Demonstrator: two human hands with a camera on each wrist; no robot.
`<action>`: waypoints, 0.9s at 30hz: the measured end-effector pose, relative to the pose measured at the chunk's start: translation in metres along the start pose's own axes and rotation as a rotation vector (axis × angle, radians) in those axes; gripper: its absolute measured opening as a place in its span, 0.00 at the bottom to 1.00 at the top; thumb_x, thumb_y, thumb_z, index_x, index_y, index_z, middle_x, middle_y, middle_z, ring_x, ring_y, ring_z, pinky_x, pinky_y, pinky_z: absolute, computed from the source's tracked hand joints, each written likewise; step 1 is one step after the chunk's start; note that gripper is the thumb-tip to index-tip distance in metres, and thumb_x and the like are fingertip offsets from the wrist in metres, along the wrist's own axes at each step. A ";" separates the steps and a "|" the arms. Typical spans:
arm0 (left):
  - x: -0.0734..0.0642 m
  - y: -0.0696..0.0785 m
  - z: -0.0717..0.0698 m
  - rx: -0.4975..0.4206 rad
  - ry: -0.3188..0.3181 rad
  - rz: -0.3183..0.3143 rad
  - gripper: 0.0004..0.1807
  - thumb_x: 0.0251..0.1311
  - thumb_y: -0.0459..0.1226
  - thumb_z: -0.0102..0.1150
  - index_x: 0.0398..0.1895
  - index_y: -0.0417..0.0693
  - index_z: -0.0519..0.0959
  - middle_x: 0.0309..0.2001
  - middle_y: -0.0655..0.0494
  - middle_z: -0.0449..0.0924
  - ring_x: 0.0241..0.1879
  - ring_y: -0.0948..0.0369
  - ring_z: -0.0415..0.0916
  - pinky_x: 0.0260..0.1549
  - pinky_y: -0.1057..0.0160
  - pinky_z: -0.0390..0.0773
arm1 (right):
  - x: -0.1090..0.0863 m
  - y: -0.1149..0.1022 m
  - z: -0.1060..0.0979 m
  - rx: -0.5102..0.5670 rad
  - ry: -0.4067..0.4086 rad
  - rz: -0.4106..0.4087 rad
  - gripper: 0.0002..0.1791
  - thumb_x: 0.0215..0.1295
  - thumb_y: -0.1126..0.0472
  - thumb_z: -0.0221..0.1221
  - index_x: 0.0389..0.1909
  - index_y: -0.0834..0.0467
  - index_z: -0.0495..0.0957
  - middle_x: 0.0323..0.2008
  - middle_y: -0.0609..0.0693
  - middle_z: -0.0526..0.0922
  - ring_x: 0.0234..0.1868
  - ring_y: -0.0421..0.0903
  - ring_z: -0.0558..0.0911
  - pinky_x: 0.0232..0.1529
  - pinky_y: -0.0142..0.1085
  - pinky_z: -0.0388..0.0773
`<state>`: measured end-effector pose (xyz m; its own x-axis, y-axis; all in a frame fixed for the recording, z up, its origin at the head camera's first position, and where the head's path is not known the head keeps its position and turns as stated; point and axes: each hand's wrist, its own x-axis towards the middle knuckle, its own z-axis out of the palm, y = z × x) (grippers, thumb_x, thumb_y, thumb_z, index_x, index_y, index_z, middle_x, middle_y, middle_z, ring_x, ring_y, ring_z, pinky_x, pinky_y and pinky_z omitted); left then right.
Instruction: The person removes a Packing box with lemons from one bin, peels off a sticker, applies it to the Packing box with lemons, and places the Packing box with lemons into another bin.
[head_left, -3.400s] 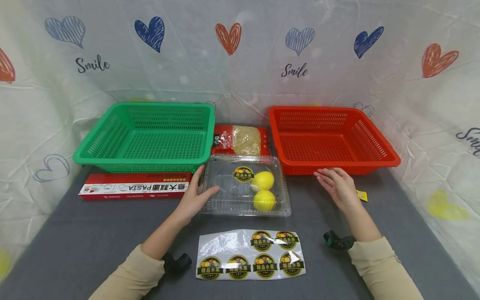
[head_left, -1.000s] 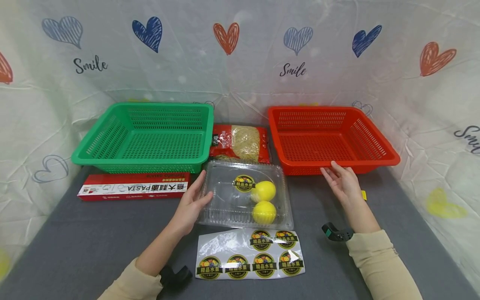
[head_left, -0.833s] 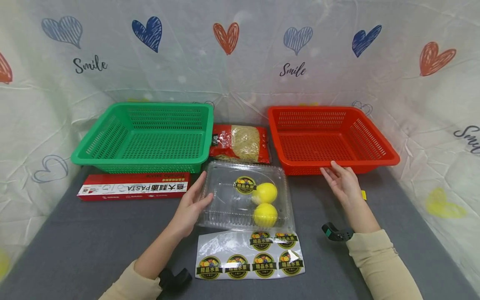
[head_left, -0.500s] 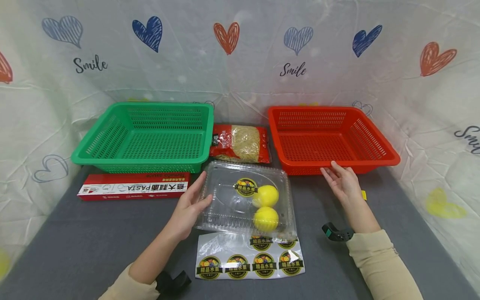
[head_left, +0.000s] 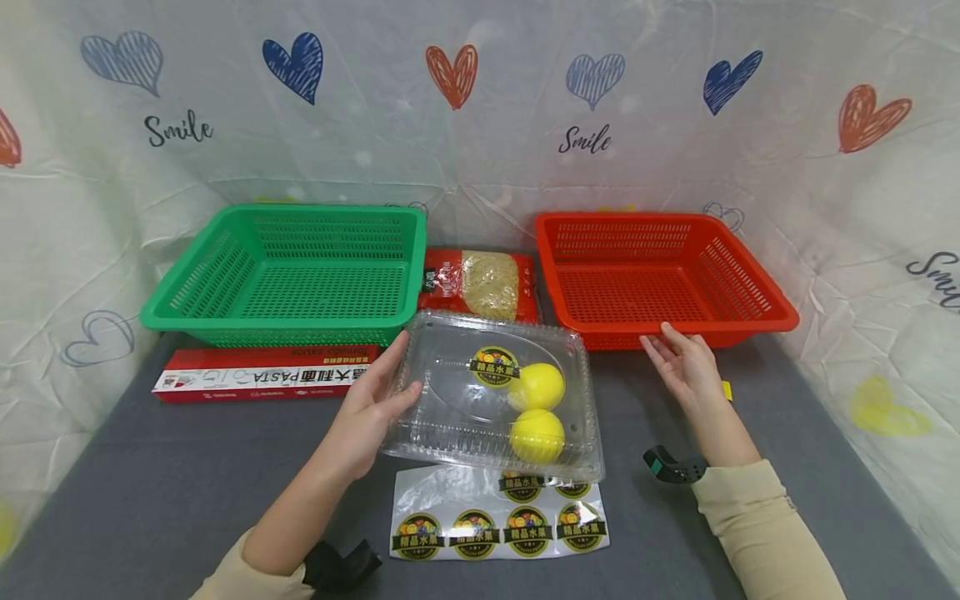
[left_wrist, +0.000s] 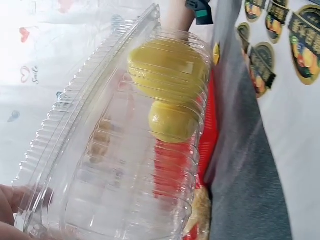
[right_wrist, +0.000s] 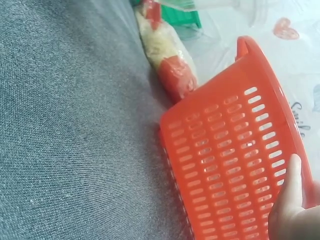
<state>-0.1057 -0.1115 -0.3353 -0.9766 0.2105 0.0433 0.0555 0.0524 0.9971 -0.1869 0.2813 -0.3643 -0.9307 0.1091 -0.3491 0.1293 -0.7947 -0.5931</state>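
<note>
My left hand [head_left: 362, 410] grips the left end of a clear plastic clamshell box [head_left: 457, 400], thumb over its lid. Two yellow lemon-like fruits [left_wrist: 170, 70] lie inside at the right end. A round black-and-gold fruit sticker [head_left: 494, 367] is on the lid. The box is raised and tilted, its near edge overlapping the sticker sheet [head_left: 450, 487] in the head view. Relaxed, my right hand [head_left: 692, 371] stays at the front rim of the red basket [head_left: 667, 319]. In the right wrist view its thumb [right_wrist: 290, 192] lies along the basket's outer wall.
A green basket [head_left: 281, 323] stands back left, with a red pasta box [head_left: 266, 374] in front of it. Between the baskets lies a red bag [head_left: 489, 285] with a clear window. A small yellow packet [head_left: 727, 390] shows behind the right wrist. Grey cloth [head_left: 150, 492] covers the table.
My left hand has drawn the box toward me, then raised and tilted it, so it covers the sheet's upper edge. My right hand has shifted slightly right along the red basket's front.
</note>
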 end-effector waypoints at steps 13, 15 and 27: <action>0.011 0.033 0.002 -0.048 -0.007 0.033 0.35 0.64 0.28 0.45 0.71 0.43 0.44 0.71 0.52 0.40 0.69 0.59 0.39 0.62 0.55 0.54 | 0.001 0.000 -0.003 -0.002 0.007 -0.002 0.22 0.58 0.70 0.57 0.39 0.52 0.53 0.47 0.49 0.62 0.39 0.46 0.75 0.45 0.40 0.77; 0.013 0.037 0.003 -0.047 0.000 0.026 0.35 0.64 0.29 0.45 0.71 0.44 0.44 0.71 0.52 0.41 0.69 0.59 0.39 0.62 0.54 0.54 | 0.002 0.000 -0.003 -0.001 0.006 -0.002 0.21 0.58 0.70 0.57 0.38 0.52 0.53 0.47 0.49 0.62 0.38 0.46 0.75 0.45 0.40 0.77; 0.039 0.050 0.017 -0.107 0.056 0.009 0.35 0.64 0.31 0.47 0.71 0.50 0.47 0.71 0.55 0.43 0.68 0.53 0.43 0.60 0.45 0.56 | 0.001 0.001 -0.002 0.000 -0.005 -0.014 0.24 0.59 0.70 0.57 0.48 0.52 0.54 0.48 0.50 0.66 0.38 0.48 0.79 0.45 0.40 0.77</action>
<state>-0.1376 -0.0842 -0.2848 -0.9865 0.1550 0.0528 0.0449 -0.0540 0.9975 -0.1871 0.2822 -0.3668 -0.9340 0.1171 -0.3375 0.1165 -0.7933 -0.5976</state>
